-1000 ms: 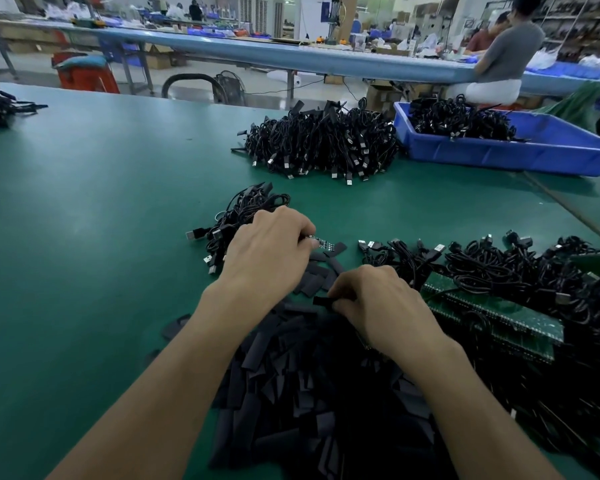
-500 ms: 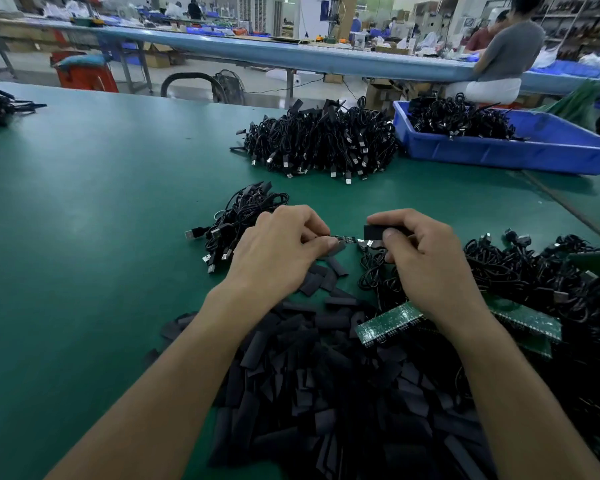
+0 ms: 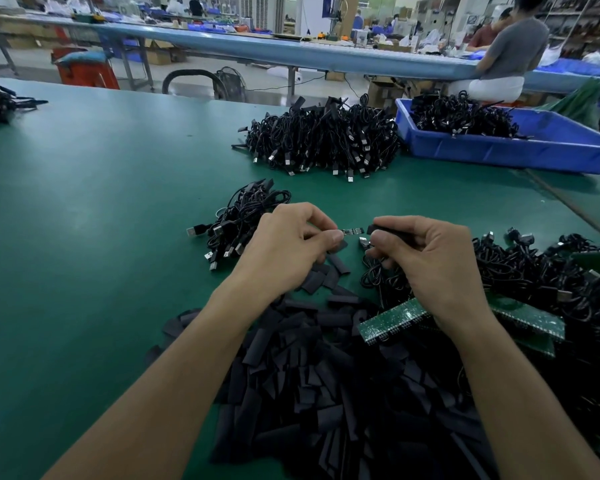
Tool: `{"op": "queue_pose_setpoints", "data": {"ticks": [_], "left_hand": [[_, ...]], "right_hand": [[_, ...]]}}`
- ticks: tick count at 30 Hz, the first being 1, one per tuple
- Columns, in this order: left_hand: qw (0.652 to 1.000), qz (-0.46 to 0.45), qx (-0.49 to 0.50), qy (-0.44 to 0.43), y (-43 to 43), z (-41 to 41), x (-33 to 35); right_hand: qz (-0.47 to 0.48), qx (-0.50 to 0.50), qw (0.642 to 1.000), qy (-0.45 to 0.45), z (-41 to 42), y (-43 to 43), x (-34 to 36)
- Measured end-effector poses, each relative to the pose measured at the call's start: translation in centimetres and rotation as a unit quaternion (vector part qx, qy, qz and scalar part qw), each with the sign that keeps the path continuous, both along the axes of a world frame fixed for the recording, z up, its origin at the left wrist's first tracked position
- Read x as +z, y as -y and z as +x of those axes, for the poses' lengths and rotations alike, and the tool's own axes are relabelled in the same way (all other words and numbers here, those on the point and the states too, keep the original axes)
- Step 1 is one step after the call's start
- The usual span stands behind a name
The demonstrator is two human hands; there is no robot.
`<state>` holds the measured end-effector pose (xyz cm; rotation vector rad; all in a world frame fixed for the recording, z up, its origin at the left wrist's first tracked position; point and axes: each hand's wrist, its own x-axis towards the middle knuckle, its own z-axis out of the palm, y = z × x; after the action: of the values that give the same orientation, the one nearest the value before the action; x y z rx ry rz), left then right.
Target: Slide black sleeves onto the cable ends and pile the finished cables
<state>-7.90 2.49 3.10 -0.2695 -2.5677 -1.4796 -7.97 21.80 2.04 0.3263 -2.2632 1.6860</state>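
Both hands pinch: left hand (image 3: 284, 244) grips the cable end (image 3: 353, 231), right hand (image 3: 430, 254) a sleeve (image 3: 378, 229) just beside its tip.

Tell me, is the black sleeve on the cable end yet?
Not yet. The right hand pinches the black sleeve beside the bare cable end in the left hand.

A factory assembly floor — long green workbench (image 3: 84, 202), cable heaps (image 3: 323, 140), blue bin (image 3: 499, 154), seated worker (image 3: 510, 53).

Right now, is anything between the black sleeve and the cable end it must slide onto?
Nothing visible. The right hand holds the sleeve beside the cable end pinched by the left hand, slightly apart.
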Motion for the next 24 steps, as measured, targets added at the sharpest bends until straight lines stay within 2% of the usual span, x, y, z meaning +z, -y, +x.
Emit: {"op": "queue_pose_setpoints", "data": {"ticks": [18,24], "left_hand": [[0.999,0.027,-0.023,-0.003,-0.19,-0.13,-0.04],[0.998,0.050,-0.038,0.019,-0.01,-0.14,0.10]], "right_hand": [[0.003,0.003,1.000,-0.004,-0.27,0.10,-0.51],[-0.056,0.050,0.997,0.013,-0.07,-0.10,-0.16]]}}
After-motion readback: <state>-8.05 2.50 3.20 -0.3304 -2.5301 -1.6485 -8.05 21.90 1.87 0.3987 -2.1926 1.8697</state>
